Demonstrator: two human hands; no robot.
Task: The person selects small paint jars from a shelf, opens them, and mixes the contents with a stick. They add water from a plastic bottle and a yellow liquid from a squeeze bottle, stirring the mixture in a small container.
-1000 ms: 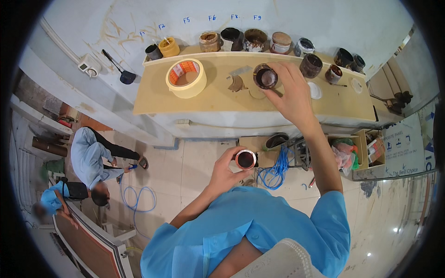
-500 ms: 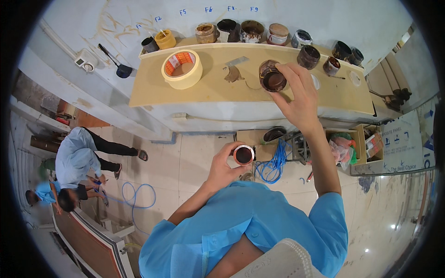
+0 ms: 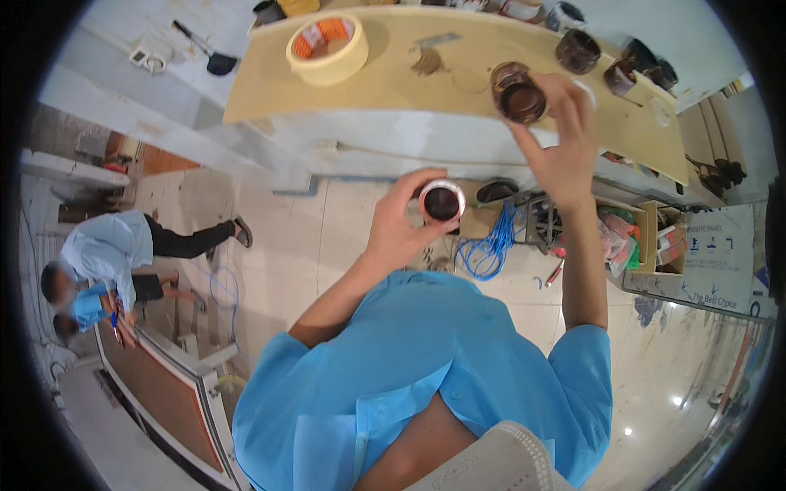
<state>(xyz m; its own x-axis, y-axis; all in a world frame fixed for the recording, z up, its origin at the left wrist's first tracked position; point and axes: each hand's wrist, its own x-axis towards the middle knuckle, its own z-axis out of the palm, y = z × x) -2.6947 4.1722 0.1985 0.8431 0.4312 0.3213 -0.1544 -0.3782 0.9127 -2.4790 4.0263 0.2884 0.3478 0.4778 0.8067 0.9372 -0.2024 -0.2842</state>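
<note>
Bench [image 3: 393, 90]: tan top, tape roll [image 3: 327, 51] | floor [image 3: 270, 237]: pale tiles | left hand [image 3: 401, 229] grip: small tin [image 3: 442, 200] | right hand [image 3: 565, 147] grip: dark jar [image 3: 520, 96]

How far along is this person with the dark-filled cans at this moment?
Done: the left hand holds a small white-rimmed can of dark liquid off the bench. In hand: the right hand grips a second dark-filled can over the wooden bench top. Left: the cans remain apart, and more dark cans stand untouched along the bench.
</note>
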